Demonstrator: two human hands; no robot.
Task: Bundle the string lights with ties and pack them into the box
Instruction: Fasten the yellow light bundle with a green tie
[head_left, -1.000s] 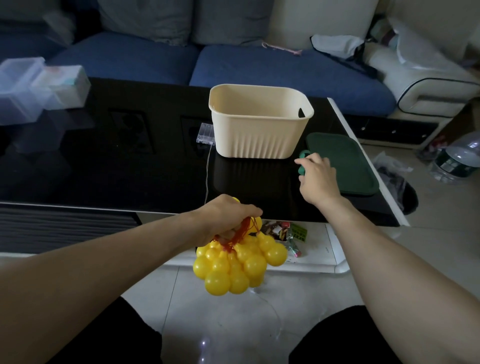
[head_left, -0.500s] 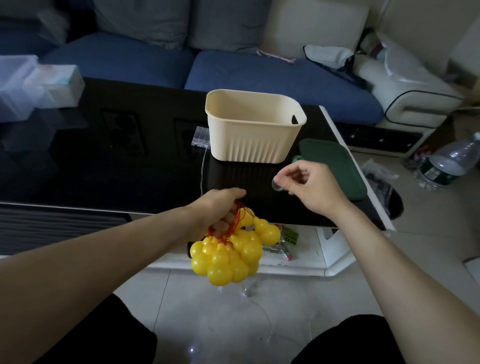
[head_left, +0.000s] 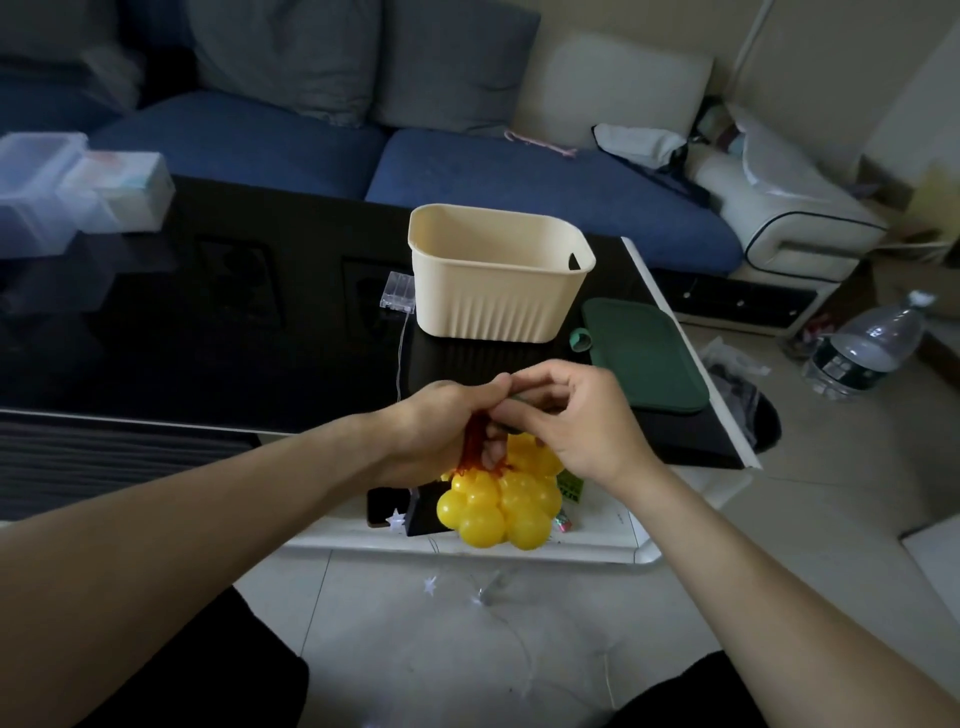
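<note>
Fingers of my left hand (head_left: 441, 431) are curled tight around the red cord (head_left: 475, 447) at the top of the string lights (head_left: 501, 499), so the cluster of yellow bulbs hangs below my fist, in front of the near edge of the black table (head_left: 208, 338). My right hand (head_left: 576, 415) is pressed up against the left, its thumb and forefinger pinching a dark green tie (head_left: 514, 399) at the neck of the bundle; how far the tie goes around the cord I cannot tell, since my own fingers cover it.

Sweeping from the left: clear plastic containers (head_left: 67, 192) sit at the far left corner of the table. Further along, a small clear battery case (head_left: 399, 292) lies just beside the left wall of the cream box (head_left: 498, 291), with a thin wire (head_left: 401, 358) running from it toward me. That box stands upright and open on the table, beyond my hands and apart from them. Just right of it lies a dark green lid (head_left: 644, 358) flat on the table, and another green tie (head_left: 581, 339) rests at its near-left corner. On the floor at far right lies a water bottle (head_left: 862, 348). Behind everything runs a blue sofa (head_left: 519, 176).
</note>
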